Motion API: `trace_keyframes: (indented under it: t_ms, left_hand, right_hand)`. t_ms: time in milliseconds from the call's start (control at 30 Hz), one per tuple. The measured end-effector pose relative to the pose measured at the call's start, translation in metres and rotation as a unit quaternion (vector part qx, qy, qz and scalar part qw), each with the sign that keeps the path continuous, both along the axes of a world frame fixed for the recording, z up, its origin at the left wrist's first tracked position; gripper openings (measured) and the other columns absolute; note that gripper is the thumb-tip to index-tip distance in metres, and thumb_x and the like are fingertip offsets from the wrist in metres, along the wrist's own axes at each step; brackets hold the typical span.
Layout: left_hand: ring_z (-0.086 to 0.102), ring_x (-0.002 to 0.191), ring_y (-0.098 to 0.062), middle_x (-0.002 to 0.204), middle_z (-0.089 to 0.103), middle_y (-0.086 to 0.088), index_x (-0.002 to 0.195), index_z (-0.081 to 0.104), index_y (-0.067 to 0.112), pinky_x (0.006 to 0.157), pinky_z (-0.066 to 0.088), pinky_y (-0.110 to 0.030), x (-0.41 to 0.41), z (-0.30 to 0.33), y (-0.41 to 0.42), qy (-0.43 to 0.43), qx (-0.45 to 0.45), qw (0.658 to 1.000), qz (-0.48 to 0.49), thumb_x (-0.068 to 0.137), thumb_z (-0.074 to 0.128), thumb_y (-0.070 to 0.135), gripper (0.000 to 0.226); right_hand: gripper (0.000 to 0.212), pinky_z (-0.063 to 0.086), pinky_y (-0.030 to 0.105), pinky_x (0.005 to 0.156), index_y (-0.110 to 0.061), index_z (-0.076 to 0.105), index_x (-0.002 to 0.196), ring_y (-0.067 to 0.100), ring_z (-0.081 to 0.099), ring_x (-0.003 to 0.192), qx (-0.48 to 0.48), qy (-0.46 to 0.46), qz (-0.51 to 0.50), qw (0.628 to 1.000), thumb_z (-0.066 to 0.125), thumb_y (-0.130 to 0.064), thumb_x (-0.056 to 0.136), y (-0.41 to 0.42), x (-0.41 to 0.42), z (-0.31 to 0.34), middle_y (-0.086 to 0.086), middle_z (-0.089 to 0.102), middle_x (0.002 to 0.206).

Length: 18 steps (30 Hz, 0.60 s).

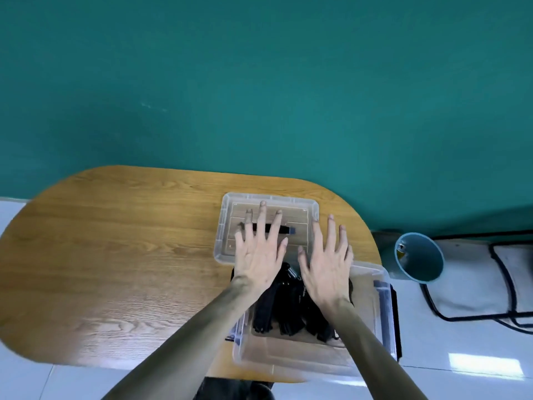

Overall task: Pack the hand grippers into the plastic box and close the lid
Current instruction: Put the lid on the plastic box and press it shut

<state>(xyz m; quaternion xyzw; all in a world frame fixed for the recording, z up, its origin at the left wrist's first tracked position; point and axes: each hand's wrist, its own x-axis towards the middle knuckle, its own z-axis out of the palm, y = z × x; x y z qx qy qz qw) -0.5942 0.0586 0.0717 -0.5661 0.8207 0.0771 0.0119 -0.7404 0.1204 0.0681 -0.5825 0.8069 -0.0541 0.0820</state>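
A clear plastic box [372, 310] stands at the near right edge of the wooden table [121, 255], holding several black hand grippers [285, 313]. Its clear lid [227, 223] lies flat on the table just beyond the box, and a black handle shows under or through it. My left hand [259, 252] hovers over the lid's near part with fingers spread, holding nothing. My right hand [326, 264] is spread over the gap between lid and box, also empty. Whether either palm touches the lid I cannot tell.
A teal wall rises behind the table. A teal waste bin [418, 256] stands on the floor to the right, beside a black-framed chair [490, 284]. The table's left half is bare wood.
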Motion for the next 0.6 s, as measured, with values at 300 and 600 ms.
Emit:
trace_keyframes:
  t_ms: [300,600]
  left_hand:
    - [-0.003,0.153,-0.041,0.162,-0.033,-0.007,0.157,-0.016,0.029,0.114,0.028,-0.055,0.012,-0.03,-0.068,-0.018,0.074,0.997,-0.001,0.103,0.006,0.058,0.066]
    - [-0.022,0.149,-0.041,0.161,-0.037,-0.006,0.154,-0.021,0.042,0.119,0.012,-0.061,0.034,-0.09,-0.108,-0.03,0.096,0.995,-0.001,0.103,0.007,0.057,0.06]
  right_hand:
    - [0.07,0.019,0.06,0.117,-0.024,-0.004,0.159,0.044,0.004,0.152,0.071,-0.024,0.02,0.997,0.029,-0.051,0.104,-0.077,-0.018,-0.031,0.012,-0.016,0.165]
    - [0.072,0.009,0.061,0.12,-0.032,-0.026,0.149,0.042,-0.009,0.151,0.14,-0.065,0.004,0.988,0.023,-0.056,0.102,-0.115,-0.033,-0.073,0.011,-0.029,0.162]
